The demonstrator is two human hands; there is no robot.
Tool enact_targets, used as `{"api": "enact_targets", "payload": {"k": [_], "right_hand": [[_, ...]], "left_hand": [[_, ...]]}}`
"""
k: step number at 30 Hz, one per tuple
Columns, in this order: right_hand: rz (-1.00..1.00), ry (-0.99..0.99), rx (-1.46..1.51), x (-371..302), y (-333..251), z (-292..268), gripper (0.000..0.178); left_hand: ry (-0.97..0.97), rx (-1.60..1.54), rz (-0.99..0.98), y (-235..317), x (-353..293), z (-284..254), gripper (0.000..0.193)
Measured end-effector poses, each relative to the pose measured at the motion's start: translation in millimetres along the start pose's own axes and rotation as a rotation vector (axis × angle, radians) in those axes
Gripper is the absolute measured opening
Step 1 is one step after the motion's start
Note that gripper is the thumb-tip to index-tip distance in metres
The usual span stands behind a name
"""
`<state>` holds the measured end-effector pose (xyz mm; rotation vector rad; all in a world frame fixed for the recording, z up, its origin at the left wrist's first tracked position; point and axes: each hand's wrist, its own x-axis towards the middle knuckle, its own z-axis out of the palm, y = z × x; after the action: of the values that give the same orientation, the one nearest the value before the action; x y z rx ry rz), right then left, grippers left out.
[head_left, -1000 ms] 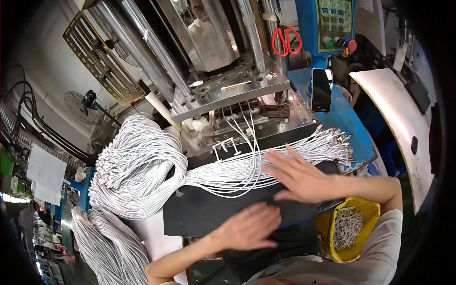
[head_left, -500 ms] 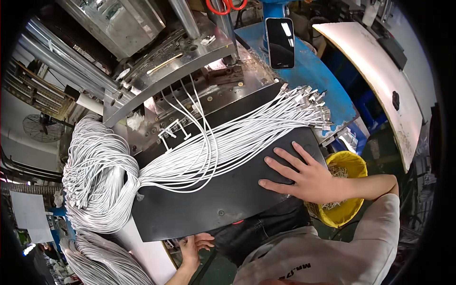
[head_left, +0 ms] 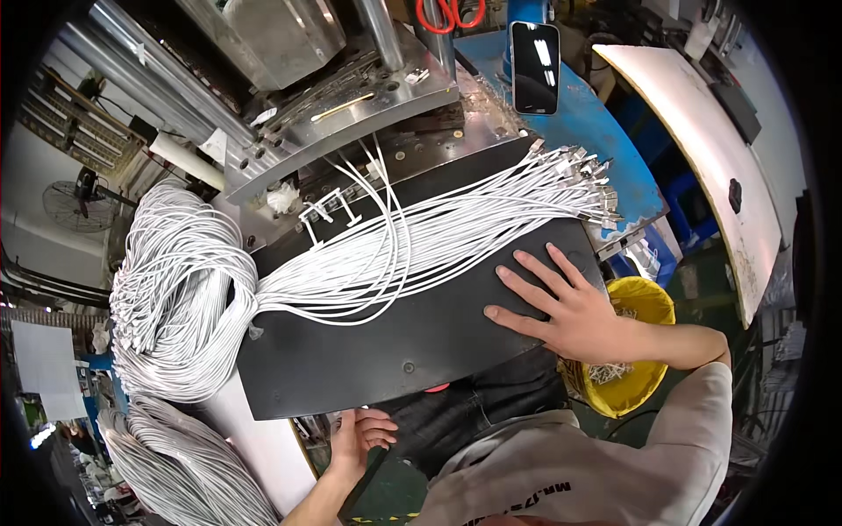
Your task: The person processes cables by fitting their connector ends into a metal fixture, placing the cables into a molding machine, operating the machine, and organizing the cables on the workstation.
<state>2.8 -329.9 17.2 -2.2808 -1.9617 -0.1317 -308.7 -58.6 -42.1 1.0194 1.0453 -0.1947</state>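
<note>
White cables (head_left: 474, 219), head view, lie bunched across black board (head_left: 333, 359) just beyond right hand (head_left: 579, 317), which is spread open on the board, well apart from left hand (head_left: 358, 441), half-curled at the near edge, grip unclear.

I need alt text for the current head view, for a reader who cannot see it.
A person's right hand lies spread over a flat black board, near a fanned bundle of thin white cables; the left hand is at the board's near edge. A steel press stands behind, and a yellow round bin holding small white pieces sits at right.
</note>
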Motion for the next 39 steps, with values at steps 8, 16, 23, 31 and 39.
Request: {"api": "enact_targets", "payload": {"k": [8, 16, 23, 31, 39], "right_hand": [[-0.433, -0.005, 1.430, 26, -33, -16, 0.037], [-0.399, -0.127, 2.196, 28, -48, -8, 0.048], [-0.363, -0.247, 2.493, 32, -51, -3, 0.051], [-0.419, -0.294, 2.685, 42, -51, 9, 0.043], [-0.257, -0.302, 2.735, 45, -53, 8, 0.038]], "left_hand": [[-0.360, 0.397, 0.664, 79, -56, 100, 0.014], [-0.340, 0.214, 0.910, 88, -58, 115, 0.012], [-0.318, 0.155, 1.025, 82, -59, 118, 0.011], [-0.341, 0.316, 1.185, 80, -58, 119, 0.011], [-0.347, 0.326, 1.243, 82, -58, 119, 0.011]]}}
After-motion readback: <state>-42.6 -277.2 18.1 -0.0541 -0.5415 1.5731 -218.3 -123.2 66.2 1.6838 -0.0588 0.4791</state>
